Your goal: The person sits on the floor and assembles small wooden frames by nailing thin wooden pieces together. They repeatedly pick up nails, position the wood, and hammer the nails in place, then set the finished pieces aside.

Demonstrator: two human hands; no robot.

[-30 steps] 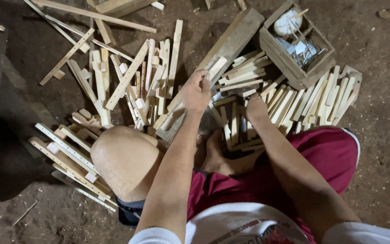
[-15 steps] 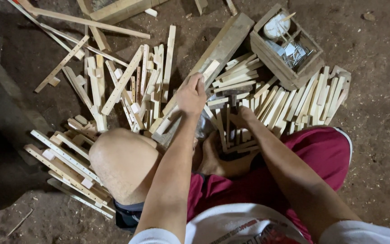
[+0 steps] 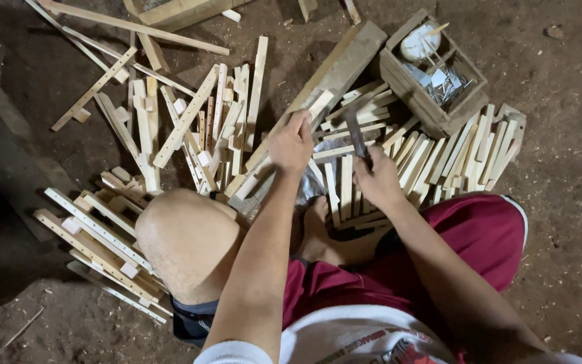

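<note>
Both hands grip: left hand fingers clasp a slat, right hand a hammer.

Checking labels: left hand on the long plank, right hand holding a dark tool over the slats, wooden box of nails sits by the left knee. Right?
Not quite. The head view shows the wooden box of nails beyond the right hand, far from the left knee. Left hand, plank, dark tool and slats are right.
</note>
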